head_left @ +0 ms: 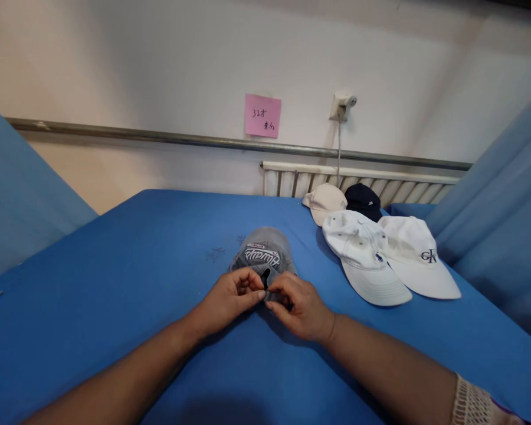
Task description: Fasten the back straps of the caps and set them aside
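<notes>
A grey baseball cap (pixel 265 243) lies on the blue-covered table with its brim pointing away from me and white "Always" lettering on it. My left hand (pixel 236 295) pinches the near edge of this cap between thumb and fingers. Close beside it, my right hand (pixel 298 304) grips the same edge, by the dark opening at the back strap. The fingertips of both hands almost meet there. They hide most of the strap, so its fastening cannot be made out.
To the right on the blue table (pixel 115 283) sit a white cap with a small logo (pixel 358 254), a white "CK" cap (pixel 413 248), a cream cap (pixel 326 202) and a navy cap (pixel 363 200). A radiator (pixel 287 180) and metal rail (pixel 181 140) run behind. Blue curtains (pixel 504 195) flank the table.
</notes>
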`<state>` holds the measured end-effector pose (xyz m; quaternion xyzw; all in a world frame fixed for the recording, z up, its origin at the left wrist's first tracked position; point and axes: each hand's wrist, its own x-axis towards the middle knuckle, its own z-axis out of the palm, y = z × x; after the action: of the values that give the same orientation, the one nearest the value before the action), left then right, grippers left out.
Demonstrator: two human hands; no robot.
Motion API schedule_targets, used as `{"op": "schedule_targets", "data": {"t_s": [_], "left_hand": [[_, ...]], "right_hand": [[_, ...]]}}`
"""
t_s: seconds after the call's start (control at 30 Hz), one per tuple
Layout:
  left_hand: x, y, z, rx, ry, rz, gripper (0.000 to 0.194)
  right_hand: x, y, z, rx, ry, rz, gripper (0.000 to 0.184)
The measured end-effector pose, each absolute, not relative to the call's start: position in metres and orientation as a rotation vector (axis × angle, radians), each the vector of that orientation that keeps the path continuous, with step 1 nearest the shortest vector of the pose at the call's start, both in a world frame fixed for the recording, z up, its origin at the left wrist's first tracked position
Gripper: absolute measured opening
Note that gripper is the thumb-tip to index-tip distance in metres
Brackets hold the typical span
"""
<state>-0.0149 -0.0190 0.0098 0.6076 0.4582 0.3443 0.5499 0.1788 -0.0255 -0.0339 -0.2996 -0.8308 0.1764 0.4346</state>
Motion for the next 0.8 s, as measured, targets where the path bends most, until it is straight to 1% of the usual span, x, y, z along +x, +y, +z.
{"op": "schedule_targets", "data": {"t_s": [0.07,0.2,0.33,0.5,0.63,0.8], "left_hand": [[-0.019,-0.019,0.012,1.495,1.084,0.792,0.024],[-0.030,-0.016,0.022,1.521,1.132,0.808,0.023],[-0.042,-0.008,0.028,1.623,1.257,0.917,0.022],[-0.048,-0.001,0.021,1.887,1.370,0.931,0.018],[-0.046,0.000,0.015,2.082,1.389,0.917,0.015],[-0.046,0.002,0.012,2.226,1.464,0.880,0.020]], "right_hand": [[0.179,-0.027,-0.034,-0.733,-2.091,0.420,0.009],[0.179,-0.027,-0.032,-0.706,-2.120,0.442,0.010],[0.180,-0.027,-0.032,-0.725,-2.107,0.489,0.010],[0.182,-0.030,-0.034,-0.728,-2.091,0.587,0.015],[0.184,-0.032,-0.033,-0.693,-2.105,0.572,0.019],[0.184,-0.035,-0.030,-0.616,-2.064,0.515,0.016]]}}
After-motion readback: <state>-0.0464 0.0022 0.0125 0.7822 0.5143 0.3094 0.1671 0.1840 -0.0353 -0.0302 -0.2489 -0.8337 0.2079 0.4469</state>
